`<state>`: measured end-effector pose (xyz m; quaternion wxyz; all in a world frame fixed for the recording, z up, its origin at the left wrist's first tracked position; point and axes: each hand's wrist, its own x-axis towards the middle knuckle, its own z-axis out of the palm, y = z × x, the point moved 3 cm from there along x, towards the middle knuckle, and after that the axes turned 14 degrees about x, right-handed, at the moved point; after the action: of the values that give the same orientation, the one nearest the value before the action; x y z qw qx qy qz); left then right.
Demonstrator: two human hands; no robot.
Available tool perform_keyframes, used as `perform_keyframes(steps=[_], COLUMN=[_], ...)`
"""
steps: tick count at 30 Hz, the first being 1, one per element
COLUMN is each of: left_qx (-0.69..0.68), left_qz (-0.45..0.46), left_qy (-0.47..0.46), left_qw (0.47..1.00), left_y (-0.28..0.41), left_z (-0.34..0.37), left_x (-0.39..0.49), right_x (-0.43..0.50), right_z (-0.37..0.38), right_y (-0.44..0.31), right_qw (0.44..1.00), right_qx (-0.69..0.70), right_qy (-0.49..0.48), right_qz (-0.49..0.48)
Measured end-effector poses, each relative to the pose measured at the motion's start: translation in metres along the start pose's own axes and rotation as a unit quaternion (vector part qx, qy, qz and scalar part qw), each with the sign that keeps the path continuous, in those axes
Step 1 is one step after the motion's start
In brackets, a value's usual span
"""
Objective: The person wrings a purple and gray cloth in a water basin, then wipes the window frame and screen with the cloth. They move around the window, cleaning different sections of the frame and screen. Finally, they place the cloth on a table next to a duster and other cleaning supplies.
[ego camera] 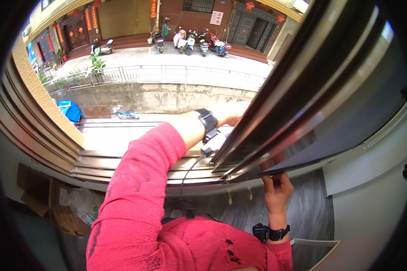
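Note:
My left hand (236,111) reaches out through the open part of a metal-framed sliding window (257,111). Its fingers pass behind the sash and are hidden. On that wrist sits a black strap (207,120), with a small pale device (214,144) below it and a dark cable (191,169) hanging across the metal window track (98,162). My right hand (278,191) is indoors, low at the inner side of the window. Its thumb and fingertips touch the bottom edge by the dark pane (346,128); whether they grip it is unclear. A black strap (274,233) circles this wrist too.
Below left indoors lie an open cardboard box (37,189) and a clear plastic bag (83,203). Outside, far below, are a blue bicycle (127,114), a blue tarp (69,110), a railing (162,74) and several parked scooters (190,42). Left stands the window jamb (37,125).

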<state>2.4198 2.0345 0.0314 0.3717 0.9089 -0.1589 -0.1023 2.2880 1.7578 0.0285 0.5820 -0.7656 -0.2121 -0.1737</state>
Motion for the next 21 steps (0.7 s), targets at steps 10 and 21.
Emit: perform_keyframes(steps=[10, 21], left_qx=[-0.063, -0.112], left_qz=[0.014, 0.043], left_qy=[-0.019, -0.068], left_qw=[0.998, 0.990], left_y=[-0.001, -0.004], left_z=[0.007, -0.001], left_x=[0.036, -0.030], right_x=[0.001, 0.004], right_z=[-0.001, -0.002], right_y=[-0.001, -0.006], right_qw=[0.999, 1.000], right_qx=[0.032, -0.014], right_qy=[-0.009, -0.022], right_qz=[0.011, -0.005])
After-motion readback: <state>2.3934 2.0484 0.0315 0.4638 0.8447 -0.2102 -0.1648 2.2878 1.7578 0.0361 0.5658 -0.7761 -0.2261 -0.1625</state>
